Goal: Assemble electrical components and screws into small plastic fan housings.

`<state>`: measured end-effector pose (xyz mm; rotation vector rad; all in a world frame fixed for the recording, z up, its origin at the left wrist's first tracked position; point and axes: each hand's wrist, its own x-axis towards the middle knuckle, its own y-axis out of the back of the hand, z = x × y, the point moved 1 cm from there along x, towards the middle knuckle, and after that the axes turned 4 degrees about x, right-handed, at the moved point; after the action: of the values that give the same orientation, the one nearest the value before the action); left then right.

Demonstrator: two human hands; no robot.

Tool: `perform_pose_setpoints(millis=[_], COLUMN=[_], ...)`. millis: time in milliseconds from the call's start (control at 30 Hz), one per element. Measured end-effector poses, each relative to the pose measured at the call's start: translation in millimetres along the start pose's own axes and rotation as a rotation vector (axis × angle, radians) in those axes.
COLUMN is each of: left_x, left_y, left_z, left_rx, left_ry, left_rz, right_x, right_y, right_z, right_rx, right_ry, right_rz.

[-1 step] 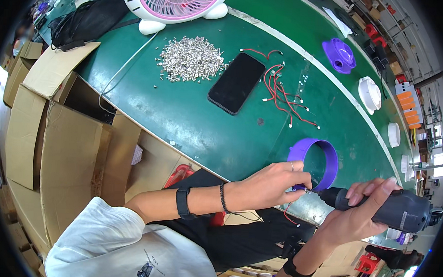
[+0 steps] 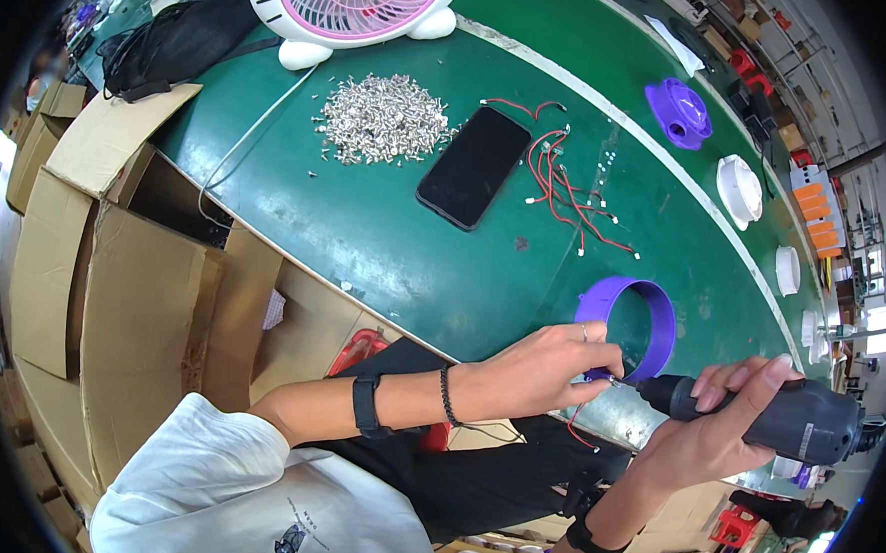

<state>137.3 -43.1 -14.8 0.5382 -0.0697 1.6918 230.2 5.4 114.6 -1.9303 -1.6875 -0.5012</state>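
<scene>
A purple plastic ring (image 2: 661,323) stands on its edge at the near side of the green table. My left hand (image 2: 563,368) is closed on the ring's lower rim, thumb and fingers pinched together there. In my right hand (image 2: 726,412) is a dark electric screwdriver (image 2: 806,421), held level with its tip pointing left. That tip meets the spot just beside my left fingertips; a small metallic bit shows there, and a screw cannot be made out. Below the left fingers hangs a short red wire (image 2: 577,430) with a connector on its end.
On the table (image 2: 365,242) lie a pile of small screws (image 2: 386,118), a black phone (image 2: 474,166) and several red-black wires (image 2: 568,188). A pink-and-white fan (image 2: 362,7) stands behind. Purple (image 2: 678,111) and white housings (image 2: 739,190) sit farther right; cardboard boxes (image 2: 145,331) are at left.
</scene>
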Motion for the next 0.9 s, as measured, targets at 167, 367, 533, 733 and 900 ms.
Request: perform_pose_setpoints(millis=[167, 367, 533, 733, 900], left_x=[0.1, -3.5, -1.1, -6.1, 6.9], left_y=[1.8, 2.9, 12.3, 64.8, 199.5], left_z=[-1.6, -6.0, 9.9, -9.4, -42.1], left_rx=[-0.010, -0.038, -0.193, -0.467, -0.288], left_ry=[-0.032, -0.050, 0.040, 0.174, 0.207], left_rz=[0.008, 0.032, 0.042, 0.287, 0.577], right_x=[0.6, -0.9, 19.1, -20.5, -33.6], right_y=[2.1, 8.0, 49.1, 104.9, 123.6], right_z=[-0.2, -0.5, 0.0, 86.3, 98.2], right_rx=[0.011, 0.067, 0.075, -0.081, -0.158], right_ry=[0.010, 0.002, 0.024, -0.470, -0.486], right_rz=[0.004, -0.015, -0.017, -0.122, -0.223])
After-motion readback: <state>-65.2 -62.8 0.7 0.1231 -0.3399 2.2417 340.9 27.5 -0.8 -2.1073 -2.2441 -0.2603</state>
